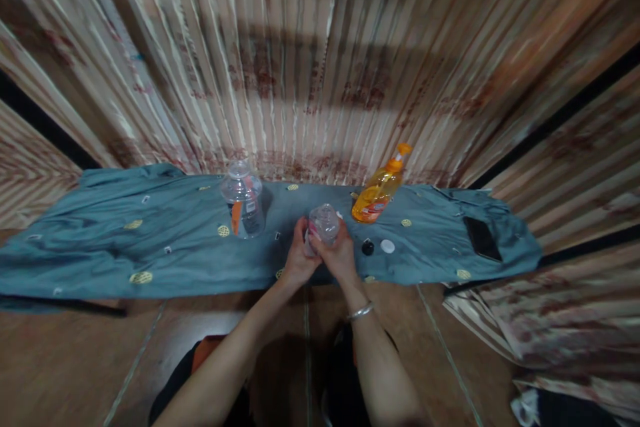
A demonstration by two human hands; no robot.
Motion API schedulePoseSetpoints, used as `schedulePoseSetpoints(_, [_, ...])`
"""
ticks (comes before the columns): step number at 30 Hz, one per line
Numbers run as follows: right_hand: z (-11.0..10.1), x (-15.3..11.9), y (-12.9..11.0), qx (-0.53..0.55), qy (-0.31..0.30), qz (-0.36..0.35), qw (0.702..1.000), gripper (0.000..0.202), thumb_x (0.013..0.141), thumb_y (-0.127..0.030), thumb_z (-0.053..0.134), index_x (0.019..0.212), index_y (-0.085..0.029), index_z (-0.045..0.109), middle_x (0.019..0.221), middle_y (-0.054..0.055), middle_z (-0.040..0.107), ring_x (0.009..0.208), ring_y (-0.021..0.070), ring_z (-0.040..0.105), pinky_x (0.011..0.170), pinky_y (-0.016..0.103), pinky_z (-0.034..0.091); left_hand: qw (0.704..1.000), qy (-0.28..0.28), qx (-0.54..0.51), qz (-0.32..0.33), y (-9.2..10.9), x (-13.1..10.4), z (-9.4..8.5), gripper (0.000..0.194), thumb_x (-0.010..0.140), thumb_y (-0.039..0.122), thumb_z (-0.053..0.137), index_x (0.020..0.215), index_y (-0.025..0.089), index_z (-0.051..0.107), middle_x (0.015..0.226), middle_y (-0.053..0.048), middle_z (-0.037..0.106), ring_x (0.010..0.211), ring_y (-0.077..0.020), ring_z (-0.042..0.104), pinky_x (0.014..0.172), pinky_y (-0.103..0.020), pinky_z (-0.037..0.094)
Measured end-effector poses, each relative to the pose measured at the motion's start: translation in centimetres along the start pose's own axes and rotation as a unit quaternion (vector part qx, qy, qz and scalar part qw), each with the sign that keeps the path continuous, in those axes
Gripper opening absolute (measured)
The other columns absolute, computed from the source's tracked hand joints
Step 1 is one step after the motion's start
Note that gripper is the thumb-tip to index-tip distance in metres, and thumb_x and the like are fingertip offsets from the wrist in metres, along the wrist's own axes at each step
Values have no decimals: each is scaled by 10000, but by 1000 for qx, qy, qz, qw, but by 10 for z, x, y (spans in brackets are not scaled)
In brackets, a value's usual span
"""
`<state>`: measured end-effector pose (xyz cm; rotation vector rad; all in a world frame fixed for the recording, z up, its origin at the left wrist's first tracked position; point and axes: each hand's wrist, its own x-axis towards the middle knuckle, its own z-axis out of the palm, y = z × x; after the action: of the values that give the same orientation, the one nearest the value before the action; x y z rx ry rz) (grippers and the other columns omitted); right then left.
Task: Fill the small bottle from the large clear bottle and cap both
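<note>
Both hands are wrapped around a small clear plastic bottle above the front middle of the cloth-covered table. My left hand closes on its left side, and my right hand grips the right side. The fingers hide much of the bottle's lower part. Just right of my right hand lie a black cap and a white cap. A larger clear bottle with an orange label and no cap stands to the left. Behind and to the right is a pump bottle of orange liquid.
A blue-green patterned cloth covers the narrow table. A black phone lies near its right end. A pleated curtain hangs close behind, and dark metal poles slant at both sides. Tiled floor shows below.
</note>
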<state>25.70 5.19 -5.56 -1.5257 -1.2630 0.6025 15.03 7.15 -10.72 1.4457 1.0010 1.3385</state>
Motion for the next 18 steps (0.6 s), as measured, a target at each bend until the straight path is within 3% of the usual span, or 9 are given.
schedulePoseSetpoints(3, [0, -7, -3, 14, -17, -5, 1000, 849, 668, -440, 753, 1401, -182, 409, 1299, 139, 636, 1160, 292, 629, 985, 464, 512, 1000, 3, -4, 2, 6, 4, 4, 865, 591, 246, 786, 1349, 193, 371, 1369, -167, 537, 1244, -296, 552, 1094, -486, 386])
schedulePoseSetpoints(7, [0, -11, -4, 40, -46, -9, 998, 931, 653, -442, 770, 1437, -159, 354, 1332, 152, 608, 1201, 281, 607, 1040, 463, 478, 1000, 4, -1, -5, 18, 5, 8, 552, 695, 317, 712, 1193, 213, 499, 1164, -94, 664, 1037, -237, 656, 979, -433, 488])
schedulePoseSetpoints(9, [-6, -10, -2, 48, -60, -28, 997, 977, 658, -476, 771, 1458, -145, 318, 1393, 174, 553, 1269, 283, 557, 1075, 460, 447, 1000, 4, 5, -14, 22, 6, 9, 516, 678, 331, 731, 1137, 220, 524, 1079, -64, 690, 957, -226, 673, 910, -411, 520])
schedulePoseSetpoints(12, [-28, -2, 7, 58, -37, -59, 996, 890, 760, -539, 673, 1466, -139, 311, 1499, 190, 432, 1375, 272, 448, 1120, 450, 393, 999, 7, 19, -30, 22, 10, 7, 611, 568, 320, 819, 1097, 214, 532, 1014, -43, 692, 897, -233, 674, 848, -397, 532])
schedulePoseSetpoints(14, [-50, 5, 17, 42, 0, -62, 997, 731, 861, -549, 544, 1445, -150, 359, 1501, 178, 434, 1371, 258, 454, 1113, 451, 397, 999, 14, 28, -40, 19, 14, 5, 660, 518, 314, 852, 1083, 214, 526, 999, -37, 682, 897, -237, 668, 844, -394, 526])
schedulePoseSetpoints(18, [-87, 14, 44, -136, 49, -45, 988, 585, 901, -473, 507, 1376, -134, 456, 1409, 195, 537, 1321, 284, 508, 1093, 502, 401, 997, 31, 43, -55, 11, 23, 0, 638, 498, 288, 858, 1033, 231, 516, 978, -13, 661, 917, -229, 655, 855, -381, 510])
